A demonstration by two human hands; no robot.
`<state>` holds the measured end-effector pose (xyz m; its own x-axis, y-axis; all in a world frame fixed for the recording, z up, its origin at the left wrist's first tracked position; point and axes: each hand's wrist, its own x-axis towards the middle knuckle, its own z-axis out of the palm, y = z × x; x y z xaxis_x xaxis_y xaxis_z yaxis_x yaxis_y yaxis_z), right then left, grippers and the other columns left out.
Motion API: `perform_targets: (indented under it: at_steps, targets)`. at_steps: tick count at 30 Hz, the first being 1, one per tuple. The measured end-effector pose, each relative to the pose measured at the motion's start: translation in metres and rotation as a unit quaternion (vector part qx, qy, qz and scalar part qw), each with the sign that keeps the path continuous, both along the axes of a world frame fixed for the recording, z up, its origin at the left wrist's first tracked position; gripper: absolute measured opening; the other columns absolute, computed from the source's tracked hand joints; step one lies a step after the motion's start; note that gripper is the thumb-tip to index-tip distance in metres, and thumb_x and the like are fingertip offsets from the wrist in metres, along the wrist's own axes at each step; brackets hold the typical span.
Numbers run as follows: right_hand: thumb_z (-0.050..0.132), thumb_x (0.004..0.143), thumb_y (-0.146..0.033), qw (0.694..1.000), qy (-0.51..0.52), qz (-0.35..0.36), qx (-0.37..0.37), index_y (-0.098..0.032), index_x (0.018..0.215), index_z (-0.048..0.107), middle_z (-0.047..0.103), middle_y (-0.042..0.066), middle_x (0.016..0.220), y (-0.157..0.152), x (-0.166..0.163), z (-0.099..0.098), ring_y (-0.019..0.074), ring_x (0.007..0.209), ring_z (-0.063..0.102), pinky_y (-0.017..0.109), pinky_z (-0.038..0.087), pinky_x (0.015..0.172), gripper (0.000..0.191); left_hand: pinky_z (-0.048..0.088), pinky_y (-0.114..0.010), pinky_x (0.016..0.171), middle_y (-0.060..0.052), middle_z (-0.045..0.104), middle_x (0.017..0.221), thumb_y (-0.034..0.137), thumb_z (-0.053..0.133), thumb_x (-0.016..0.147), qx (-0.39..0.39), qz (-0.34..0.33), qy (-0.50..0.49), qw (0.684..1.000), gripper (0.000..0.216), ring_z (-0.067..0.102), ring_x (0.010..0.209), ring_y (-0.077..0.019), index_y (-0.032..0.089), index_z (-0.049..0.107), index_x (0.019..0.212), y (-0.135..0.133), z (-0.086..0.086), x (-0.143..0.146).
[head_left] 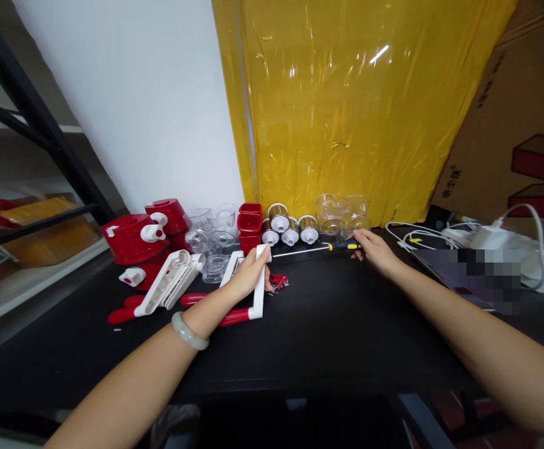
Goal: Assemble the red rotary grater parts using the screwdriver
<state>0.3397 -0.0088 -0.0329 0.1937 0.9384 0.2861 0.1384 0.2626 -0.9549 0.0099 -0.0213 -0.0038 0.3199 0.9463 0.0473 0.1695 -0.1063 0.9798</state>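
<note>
Left hand (248, 277), jade bangle (189, 330) on its wrist, is closed around the white crank handle (258, 287) lying on the black surface (337, 324), fingers wrapped over its upper end. Just right of that handle, small red bits (278, 280). Further right, the right hand (375, 251) grips the screwdriver (321, 248), shaft pointing back toward the handle. Behind the handle, red cups (249, 227) and steel drums (289, 231) line the yellow sheet (356, 106).

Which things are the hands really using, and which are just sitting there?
In use:
left hand gripping the white crank handle
right hand on the screwdriver

Just lying about:
red housings
clear cups
metal drums
white cables
yellow plastic sheet
</note>
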Motion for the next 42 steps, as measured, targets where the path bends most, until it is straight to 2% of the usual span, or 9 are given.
perform_targets:
  at_steps: [6, 11, 16, 20, 24, 26, 29, 35, 42]
  targets:
    - [0.077, 0.065, -0.053, 0.995, 0.097, 0.018, -0.006, -0.022, 0.081, 0.063, 0.06, -0.004, 0.079, -0.008, -0.008, 0.008, 0.0042, 0.046, 0.046, 0.026, 0.053, 0.054, 0.037, 0.049, -0.023, 0.04, 0.009, 0.053, 0.05, 0.072, 0.048, 0.084, 0.009, -0.002, 0.0, 1.0, 0.051, 0.06, 0.039, -0.0155, 0.023, 0.036, 0.093, -0.001, 0.0, 0.0]
    - [0.076, 0.063, -0.039, 0.991, 0.132, 0.029, -0.022, -0.023, 0.08, 0.064, 0.059, -0.002, 0.081, -0.01, -0.01, 0.011, 0.0089, 0.058, 0.054, 0.026, 0.053, 0.056, 0.026, 0.049, -0.023, 0.04, 0.009, 0.053, 0.049, 0.072, 0.048, 0.083, 0.005, -0.001, -0.001, 1.0, 0.052, 0.06, 0.039, -0.0158, 0.023, 0.037, 0.095, 0.0, 0.0, 0.0]
    - [0.07, 0.063, -0.03, 0.99, 0.132, 0.057, -0.006, -0.022, 0.08, 0.065, 0.061, 0.001, 0.089, -0.014, -0.007, 0.012, 0.0114, 0.064, 0.056, 0.027, 0.053, 0.058, 0.019, 0.048, -0.023, 0.039, 0.009, 0.053, 0.049, 0.072, 0.048, 0.084, 0.01, -0.002, 0.002, 1.0, 0.051, 0.06, 0.039, -0.0158, 0.023, 0.037, 0.093, -0.001, -0.001, 0.0]
    - [0.07, 0.065, -0.035, 0.992, 0.11, 0.066, 0.007, -0.021, 0.08, 0.065, 0.063, 0.001, 0.086, -0.013, -0.006, 0.011, 0.0131, 0.063, 0.057, 0.029, 0.053, 0.058, 0.021, 0.049, -0.023, 0.039, 0.009, 0.053, 0.049, 0.071, 0.049, 0.084, 0.008, 0.001, -0.004, 1.0, 0.05, 0.06, 0.039, -0.0159, 0.023, 0.037, 0.093, -0.001, 0.0, 0.0]
    - [0.061, 0.077, -0.061, 0.998, 0.052, 0.028, -0.011, -0.021, 0.079, 0.063, 0.063, 0.002, 0.069, -0.005, -0.003, 0.006, 0.0162, 0.057, 0.059, 0.031, 0.051, 0.055, 0.04, 0.049, -0.023, 0.04, 0.008, 0.053, 0.049, 0.069, 0.047, 0.086, 0.008, 0.0, 0.005, 1.0, 0.048, 0.06, 0.039, -0.0163, 0.023, 0.037, 0.094, 0.0, 0.0, 0.0]
    - [0.051, 0.081, -0.069, 1.0, -0.007, 0.017, -0.007, -0.021, 0.079, 0.062, 0.058, 0.001, 0.055, -0.002, 0.0, 0.003, 0.0159, 0.049, 0.055, 0.031, 0.049, 0.054, 0.049, 0.049, -0.023, 0.04, 0.008, 0.053, 0.049, 0.069, 0.047, 0.086, 0.008, 0.002, 0.005, 1.0, 0.048, 0.06, 0.039, -0.016, 0.023, 0.037, 0.094, 0.0, 0.0, 0.0]
    - [0.053, 0.08, -0.071, 0.998, -0.066, 0.005, 0.01, -0.021, 0.076, 0.06, 0.048, -0.004, 0.045, -0.001, 0.003, 0.001, 0.0133, 0.043, 0.049, 0.029, 0.046, 0.052, 0.051, 0.048, -0.023, 0.039, 0.009, 0.053, 0.049, 0.07, 0.048, 0.085, 0.007, 0.003, 0.002, 1.0, 0.049, 0.06, 0.039, -0.0158, 0.023, 0.037, 0.093, 0.0, 0.0, 0.0]
    - [0.068, 0.07, -0.065, 1.0, 0.011, 0.014, 0.006, -0.021, 0.079, 0.061, 0.056, -0.004, 0.062, -0.004, -0.002, 0.003, 0.0078, 0.043, 0.046, 0.026, 0.047, 0.05, 0.046, 0.048, -0.023, 0.039, 0.009, 0.053, 0.049, 0.071, 0.048, 0.084, 0.007, 0.002, 0.001, 1.0, 0.05, 0.06, 0.039, -0.0158, 0.023, 0.037, 0.094, 0.0, 0.0, 0.0]
    - [0.071, 0.07, -0.059, 0.999, 0.038, 0.01, 0.003, -0.021, 0.08, 0.062, 0.061, -0.002, 0.077, -0.003, -0.003, 0.002, 0.0055, 0.045, 0.046, 0.026, 0.05, 0.052, 0.041, 0.049, -0.023, 0.041, 0.008, 0.054, 0.05, 0.071, 0.048, 0.084, 0.015, -0.002, 0.006, 1.0, 0.051, 0.061, 0.04, -0.0162, 0.023, 0.038, 0.095, 0.0, -0.001, -0.001]
